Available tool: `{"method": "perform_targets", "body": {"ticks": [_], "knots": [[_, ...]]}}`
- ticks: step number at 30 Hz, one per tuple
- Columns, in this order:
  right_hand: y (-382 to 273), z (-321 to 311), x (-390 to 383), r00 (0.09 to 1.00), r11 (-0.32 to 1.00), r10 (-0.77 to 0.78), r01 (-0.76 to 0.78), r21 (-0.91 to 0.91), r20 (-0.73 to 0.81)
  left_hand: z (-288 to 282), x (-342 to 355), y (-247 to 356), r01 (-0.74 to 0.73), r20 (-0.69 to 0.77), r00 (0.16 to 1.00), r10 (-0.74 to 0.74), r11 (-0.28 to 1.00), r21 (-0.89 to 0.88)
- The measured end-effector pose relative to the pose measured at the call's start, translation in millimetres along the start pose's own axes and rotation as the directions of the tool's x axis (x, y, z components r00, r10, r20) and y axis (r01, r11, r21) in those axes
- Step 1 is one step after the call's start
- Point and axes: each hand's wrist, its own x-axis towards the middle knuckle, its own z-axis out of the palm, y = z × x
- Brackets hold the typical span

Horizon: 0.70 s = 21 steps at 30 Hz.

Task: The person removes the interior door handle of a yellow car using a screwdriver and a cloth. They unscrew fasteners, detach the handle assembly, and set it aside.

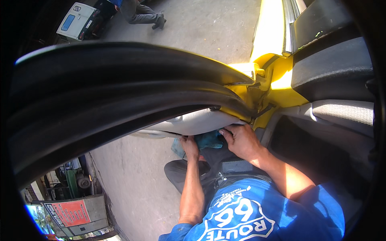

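Note:
A light grey door trim panel (197, 121) lines the inner side of the open car door (120, 66), which has black rubber seals and a yellow edge. Under the panel's lower edge, my left hand (189, 147) is closed, its fingers curled up against that edge. My right hand (242, 141) grips the panel's edge near the hinge end, its thumb pointing left and its other fingers partly hidden. Between my hands, a crumpled teal cloth-like thing (208, 139) lies over my dark trousers (213, 156), below the panel.
The yellow door frame (277, 80) and hinge area stand at the right, beside a black dashboard (331, 64). Concrete ground (132, 176) spreads outside. A person (138, 12) walks at the far side near a white vehicle (76, 22). A red sign (71, 213) stands at lower left.

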Motion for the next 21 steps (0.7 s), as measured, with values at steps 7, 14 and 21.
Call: {"method": "perform_targets", "body": {"ticks": [7,14,21], "knots": [[9,1,-4,0.992,0.992,-0.123,0.122,-0.029,-0.018,6,-1,0,0.229,0.099,0.973,-0.207,0.903,-0.363],[-3,9,-7,0.994,0.989,-0.098,0.092,-0.119,-0.05,18,-11,13,0.255,0.137,0.965,-0.223,0.921,-0.294],[-6,12,-2,0.985,0.947,-0.165,0.171,-0.274,0.044,23,-12,22,0.277,0.171,0.955,-0.242,0.935,-0.221]]}}
